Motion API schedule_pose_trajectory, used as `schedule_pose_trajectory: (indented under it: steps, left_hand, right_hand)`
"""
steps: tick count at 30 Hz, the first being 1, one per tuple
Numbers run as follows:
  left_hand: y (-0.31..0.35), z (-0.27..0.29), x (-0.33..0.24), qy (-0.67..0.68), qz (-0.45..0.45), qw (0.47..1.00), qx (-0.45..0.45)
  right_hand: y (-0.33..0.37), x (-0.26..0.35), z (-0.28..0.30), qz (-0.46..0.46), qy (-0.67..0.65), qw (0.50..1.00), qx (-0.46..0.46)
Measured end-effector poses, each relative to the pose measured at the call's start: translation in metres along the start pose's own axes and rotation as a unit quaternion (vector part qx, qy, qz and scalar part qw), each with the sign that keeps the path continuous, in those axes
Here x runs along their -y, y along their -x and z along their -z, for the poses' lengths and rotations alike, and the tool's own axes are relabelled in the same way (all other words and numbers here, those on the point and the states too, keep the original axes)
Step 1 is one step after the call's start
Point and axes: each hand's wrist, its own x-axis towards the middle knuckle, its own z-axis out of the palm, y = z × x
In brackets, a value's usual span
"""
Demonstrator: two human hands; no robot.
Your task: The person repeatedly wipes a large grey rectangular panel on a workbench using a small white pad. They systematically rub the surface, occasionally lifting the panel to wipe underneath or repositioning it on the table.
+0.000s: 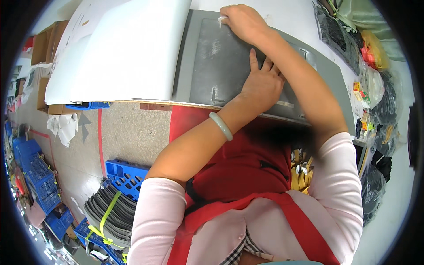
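A flat dark grey sheet (221,62) with a paler grey border lies on the worktable in front of me. White smudges mark several short slots in it. My left hand (264,84) rests flat on this sheet, fingers spread, with a pale green bangle (221,126) on the wrist. Further away, at the sheet's far edge, my right hand (245,21) is closed on a small white piece (223,20) that looks like chalk. It sits against a whitened slot. My right forearm passes over the sheet's right part and partly hides it and the left fingertips.
Large white sheets (132,48) cover the table's left side. Bagged goods (373,48) line the right edge. Below on the left stand a blue crate (126,176), a tied stack of dark curved pieces (110,214) and more blue baskets (39,170). Cardboard boxes (46,44) are at far left.
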Motion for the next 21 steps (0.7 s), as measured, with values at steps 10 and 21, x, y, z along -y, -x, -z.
schedule_pose_trajectory:
  steps: [10, 21]
  left_hand:
    - [-0.003, 0.005, -0.001, -0.008, -0.013, 0.999, 0.036]
    - [0.0, -0.01, -0.003, 0.006, 0.014, 0.998, 0.062]
  right_hand:
    - [0.004, -0.007, -0.009, -0.206, -0.349, 0.914, -0.004]
    - [0.067, 0.047, 0.041, -0.202, -0.429, 0.872, 0.123]
